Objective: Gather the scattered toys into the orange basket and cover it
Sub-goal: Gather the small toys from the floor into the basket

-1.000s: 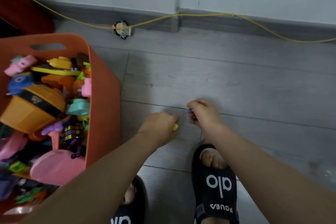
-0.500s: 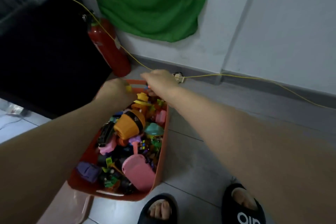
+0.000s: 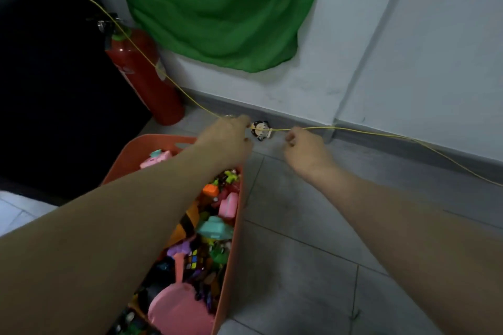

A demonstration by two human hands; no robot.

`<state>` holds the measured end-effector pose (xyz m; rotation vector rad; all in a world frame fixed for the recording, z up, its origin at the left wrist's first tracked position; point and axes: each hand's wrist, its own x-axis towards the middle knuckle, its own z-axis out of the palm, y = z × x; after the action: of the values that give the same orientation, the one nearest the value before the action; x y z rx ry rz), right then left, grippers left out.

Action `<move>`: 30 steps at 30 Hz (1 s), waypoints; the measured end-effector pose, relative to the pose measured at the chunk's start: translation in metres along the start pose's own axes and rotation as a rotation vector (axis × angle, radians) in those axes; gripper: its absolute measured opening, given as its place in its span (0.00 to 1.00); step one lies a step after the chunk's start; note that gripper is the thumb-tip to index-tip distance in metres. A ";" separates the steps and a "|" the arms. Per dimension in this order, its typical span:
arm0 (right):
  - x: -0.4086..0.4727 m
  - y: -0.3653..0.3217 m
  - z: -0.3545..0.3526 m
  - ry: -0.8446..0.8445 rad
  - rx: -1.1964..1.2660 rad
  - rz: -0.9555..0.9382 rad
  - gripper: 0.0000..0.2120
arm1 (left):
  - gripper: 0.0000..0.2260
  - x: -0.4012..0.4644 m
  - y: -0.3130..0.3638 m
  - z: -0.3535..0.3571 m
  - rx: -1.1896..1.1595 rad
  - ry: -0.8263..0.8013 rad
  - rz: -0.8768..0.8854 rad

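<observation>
Orange plastic fills the near left: the orange basket (image 3: 234,228) stands on the grey floor (image 3: 313,253), heaped with toys, among them a pink dish (image 3: 177,310) nearest me, a small puzzle cube (image 3: 193,261), a mint-green toy (image 3: 216,228) and a pink piece (image 3: 156,158) at the far end. There is one basket and no cover on it.

Two bare forearms stretch out over all this. The left arm crosses above the basket, and the left hand (image 3: 228,139) is past its far rim with fingers curled down; whether it has hold of anything I cannot tell. The right hand (image 3: 303,148) hangs over the floor to the right, fingers loosely curled under, with nothing visible in them.

Between the two hands, against the skirting, lies one small black-and-white figure toy (image 3: 260,130) on the floor, just beside the left fingertips. A single yellow cord (image 3: 381,134) runs along the wall over it.

Beyond, one red fire extinguisher (image 3: 144,76) leans in the corner and a green cloth (image 3: 217,5) hangs on the white wall.

Half a second ago both hands were over the basket's far end; now they have gone past it towards the figure.
</observation>
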<state>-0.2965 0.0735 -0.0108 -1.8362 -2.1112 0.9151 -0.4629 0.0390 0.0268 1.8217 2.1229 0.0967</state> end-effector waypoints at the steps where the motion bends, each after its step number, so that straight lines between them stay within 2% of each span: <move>1: 0.009 0.014 0.005 -0.071 -0.047 0.018 0.11 | 0.17 0.017 0.012 0.015 0.020 -0.055 -0.001; 4: 0.037 0.046 0.025 -0.278 -0.127 0.018 0.18 | 0.17 0.063 0.037 0.060 0.055 -0.226 -0.112; 7: 0.073 0.065 0.050 -0.340 -0.194 -0.024 0.26 | 0.18 0.106 0.033 0.103 0.074 -0.331 -0.213; 9: 0.091 0.074 0.064 -0.325 -0.219 -0.063 0.29 | 0.21 0.126 0.023 0.125 0.090 -0.341 -0.311; 13: 0.119 0.093 0.083 -0.291 -0.264 -0.147 0.33 | 0.40 0.155 0.021 0.146 -0.112 -0.267 -0.551; 15: 0.129 0.099 0.086 -0.262 -0.250 -0.205 0.34 | 0.40 0.168 0.030 0.147 -0.190 -0.242 -0.576; 19: 0.149 0.110 0.082 -0.194 -0.256 -0.231 0.36 | 0.39 0.197 0.031 0.155 -0.324 -0.111 -0.568; 26: 0.148 0.128 0.072 -0.196 -0.219 -0.239 0.35 | 0.20 0.194 0.026 0.180 -0.107 -0.097 -0.365; 28: 0.136 0.134 0.070 -0.210 -0.191 -0.223 0.33 | 0.21 0.180 0.032 0.192 -0.026 -0.109 -0.264; 30: 0.118 0.143 0.062 -0.228 -0.203 -0.167 0.33 | 0.28 0.163 0.042 0.194 -0.013 -0.123 -0.195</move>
<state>-0.2360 0.1710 -0.1696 -1.6774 -2.5369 0.9380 -0.3843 0.1720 -0.1785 1.5619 2.1929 -0.0475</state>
